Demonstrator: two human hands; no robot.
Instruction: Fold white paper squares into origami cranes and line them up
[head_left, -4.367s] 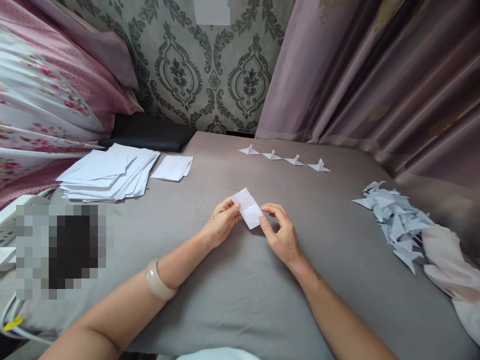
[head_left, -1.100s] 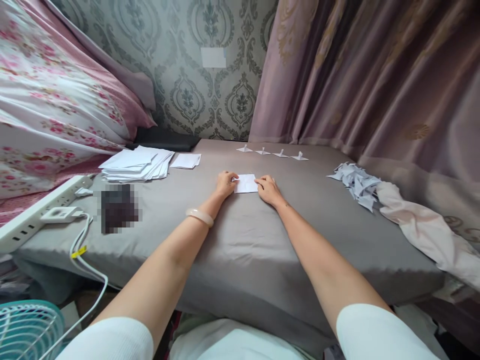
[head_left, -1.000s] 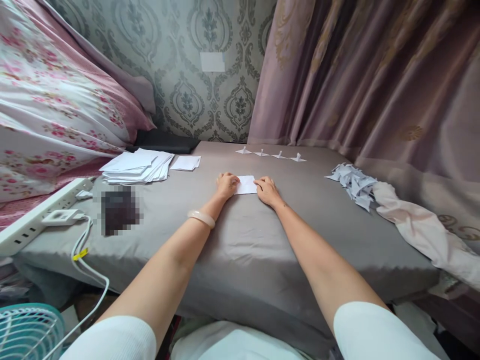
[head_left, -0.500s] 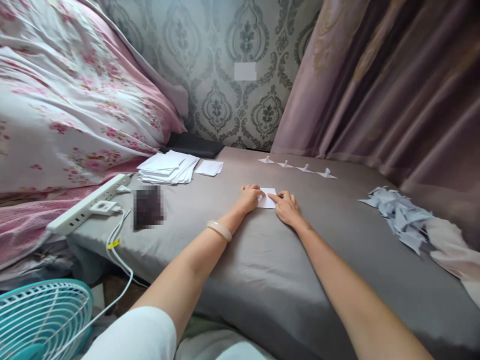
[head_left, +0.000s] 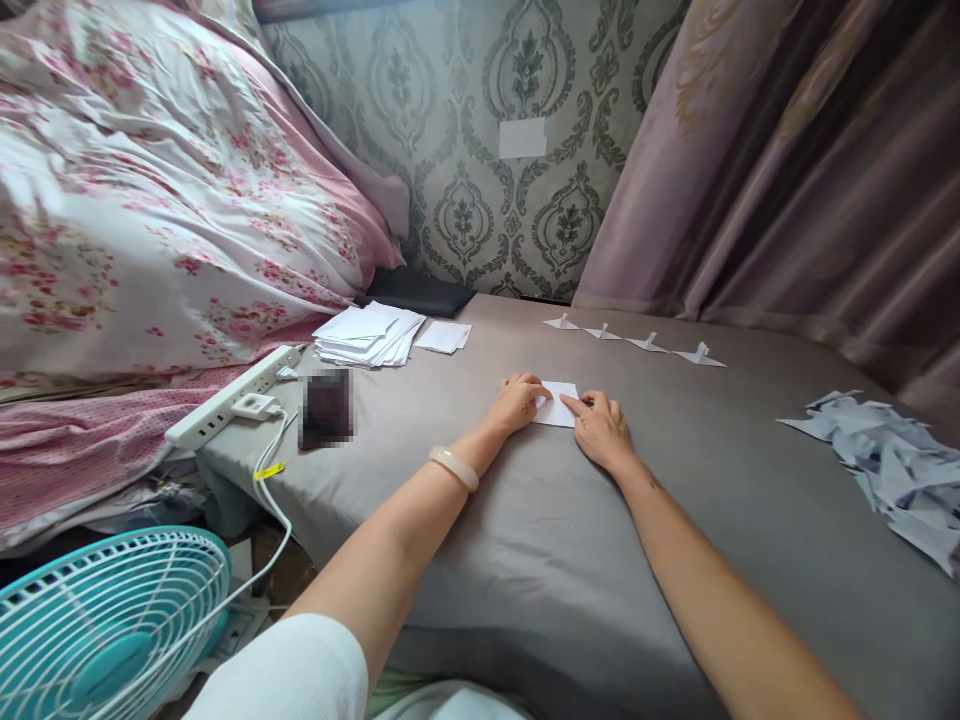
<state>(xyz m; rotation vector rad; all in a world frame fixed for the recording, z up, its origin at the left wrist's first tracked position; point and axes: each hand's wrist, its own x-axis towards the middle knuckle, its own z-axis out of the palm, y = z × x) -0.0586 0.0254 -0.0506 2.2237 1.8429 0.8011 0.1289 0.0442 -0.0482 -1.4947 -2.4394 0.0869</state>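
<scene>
A small white square of paper lies flat on the grey-brown cloth in front of me. My left hand is closed at its left edge, the thumb reaching over the sheet. On the other side my right hand holds the right edge, its index finger stretched onto the paper and the rest curled. Fold lines are too small to make out. Beyond my hands, several folded white paper pieces with upright tabs sit in a slanting row.
Stacked white paper and a smaller pile lie at the back left. A white power strip and a pixelated dark object are nearer. Folded paper pieces are heaped at right. A teal fan stands lower left.
The camera view has turned slightly left, so things appear farther right. Both hands stay on the paper in much the same pose.
</scene>
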